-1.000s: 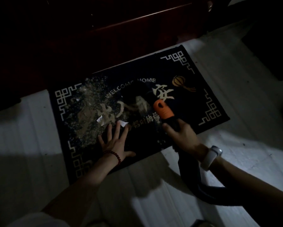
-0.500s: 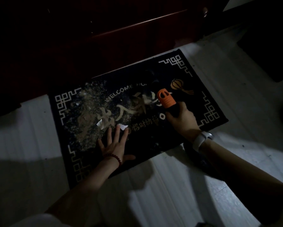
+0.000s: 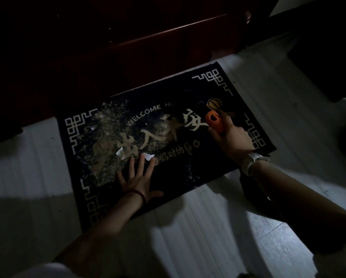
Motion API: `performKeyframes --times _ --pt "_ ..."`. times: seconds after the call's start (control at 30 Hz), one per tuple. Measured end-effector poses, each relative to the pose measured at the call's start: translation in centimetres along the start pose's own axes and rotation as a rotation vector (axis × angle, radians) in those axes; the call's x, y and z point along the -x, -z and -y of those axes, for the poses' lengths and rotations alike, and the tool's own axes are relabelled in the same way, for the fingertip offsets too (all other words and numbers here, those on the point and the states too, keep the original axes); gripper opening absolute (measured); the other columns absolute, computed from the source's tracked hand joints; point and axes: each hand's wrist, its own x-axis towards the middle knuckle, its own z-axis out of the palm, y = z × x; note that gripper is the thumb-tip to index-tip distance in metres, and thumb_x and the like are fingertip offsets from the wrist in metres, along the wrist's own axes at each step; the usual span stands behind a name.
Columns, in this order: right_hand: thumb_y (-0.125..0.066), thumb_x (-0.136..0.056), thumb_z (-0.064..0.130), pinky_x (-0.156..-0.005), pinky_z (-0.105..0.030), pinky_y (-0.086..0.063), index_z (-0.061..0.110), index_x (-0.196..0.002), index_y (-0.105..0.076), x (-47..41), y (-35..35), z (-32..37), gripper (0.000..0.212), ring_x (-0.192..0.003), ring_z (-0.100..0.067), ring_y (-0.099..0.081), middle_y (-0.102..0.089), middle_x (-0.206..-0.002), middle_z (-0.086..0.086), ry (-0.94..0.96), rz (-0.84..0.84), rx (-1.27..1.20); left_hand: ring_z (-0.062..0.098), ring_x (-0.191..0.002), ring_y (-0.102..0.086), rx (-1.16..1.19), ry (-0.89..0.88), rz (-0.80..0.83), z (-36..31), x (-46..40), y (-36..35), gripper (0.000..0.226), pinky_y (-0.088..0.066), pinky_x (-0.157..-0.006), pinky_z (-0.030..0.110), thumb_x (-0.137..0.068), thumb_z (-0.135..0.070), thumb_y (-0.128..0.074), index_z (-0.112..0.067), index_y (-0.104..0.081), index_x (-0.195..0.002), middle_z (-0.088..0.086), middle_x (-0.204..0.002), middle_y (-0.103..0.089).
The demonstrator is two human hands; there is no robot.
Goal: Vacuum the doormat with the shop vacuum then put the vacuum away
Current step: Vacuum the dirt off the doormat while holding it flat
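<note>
Doormat (image 3: 224, 157): dark, flat on the pale floor (image 3: 208, 237), far edge at a dark red door (image 3: 128, 47).
Dirt (image 3: 112, 141): pale crumbs and paper bits on the mat's left half, just past the left fingertips.
Left hand (image 3: 138, 177): flat on the mat near its front edge, fingers spread and straight.
Right hand (image 3: 234, 139): wrapped around the vacuum hose's orange handle (image 3: 214, 122), over the mat's right side.
Nozzle: too dark to see.
Hose (image 3: 254, 195): black, runs under the right wrist.
Watch (image 3: 252, 163): white, on the right wrist.
</note>
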Motion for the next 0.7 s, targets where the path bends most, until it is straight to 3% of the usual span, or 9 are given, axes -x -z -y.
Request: performKeyframes --times 0.1,0.3,0.47,0.53,0.63,0.7 --pt "-0.047 -0.09 0.049 -0.063 -0.03 -0.038 0.016 -0.125 -0.04 1.6 0.1 -0.5 0.048 -0.075 -0.023 -0.052 -0.061 -0.102 -0.014 -0.058 0.079 -0.089 0.029 -0.141 0.021 -0.001 -0.006 -0.002 0.1 0.1 -0.1 0.108 -0.007 -0.108 0.064 -0.072 -0.064 -0.062 -0.039 0.014 -0.144 -0.003 -0.153 0.026" --pt "-0.052 -0.089 0.044 -0.059 -0.034 -0.051 0.016 -0.123 -0.042 5.5 -0.5 -0.9 0.045 -0.06 -0.015 -0.054 -0.06 -0.092 -0.01 -0.005 0.298 -0.249 0.028 -0.14 0.025 0.008 -0.008 0.003 0.0 0.1 -0.1 0.107 -0.004 -0.109 0.063 -0.074 -0.063 -0.061 -0.038 0.016 -0.144 -0.003 -0.152 0.029" --pt "-0.052 -0.09 0.041 -0.043 -0.01 -0.034 0.012 -0.121 -0.048 2.1 1.1 -1.2 0.043 -0.06 -0.004 -0.047 -0.055 -0.092 -0.005 -0.091 0.08 -0.304 0.028 -0.14 0.025 0.02 -0.013 0.014 0.0 0.1 -0.1 0.107 -0.004 -0.109 0.063 -0.073 -0.065 -0.06 -0.037 0.015 -0.145 -0.002 -0.152 0.029" --pt "-0.053 -0.09 0.04 -0.046 -0.011 -0.035 0.01 -0.119 -0.049 2.0 0.6 -0.6 0.041 -0.064 -0.011 -0.05 -0.055 -0.092 -0.005 -0.114 0.106 -0.304 0.029 -0.14 0.025 0.031 -0.015 0.023 0.0 0.2 -0.1 0.107 -0.004 -0.109 0.063 -0.073 -0.065 -0.06 -0.037 0.014 -0.145 -0.002 -0.152 0.028" --pt "-0.052 -0.09 0.042 -0.051 -0.025 -0.046 0.014 -0.12 -0.046 4.6 -1.4 0.1 0.042 -0.062 -0.015 -0.057 -0.061 -0.092 -0.007 -0.065 0.225 -0.324 0.028 -0.14 0.026 0.031 -0.009 0.024 -0.1 0.1 0.0 0.107 -0.002 -0.109 0.063 -0.074 -0.063 -0.061 -0.037 0.015 -0.145 -0.002 -0.152 0.03" --pt "-0.05 -0.09 0.044 -0.045 -0.019 -0.046 0.017 -0.124 -0.042 6.3 -1.8 0.3 0.044 -0.054 -0.01 -0.055 -0.06 -0.089 -0.003 -0.024 0.302 -0.302 0.028 -0.14 0.026 0.024 -0.005 0.022 -0.1 0.2 0.1 0.107 -0.002 -0.109 0.063 -0.075 -0.061 -0.061 -0.036 0.016 -0.144 -0.003 -0.152 0.03"
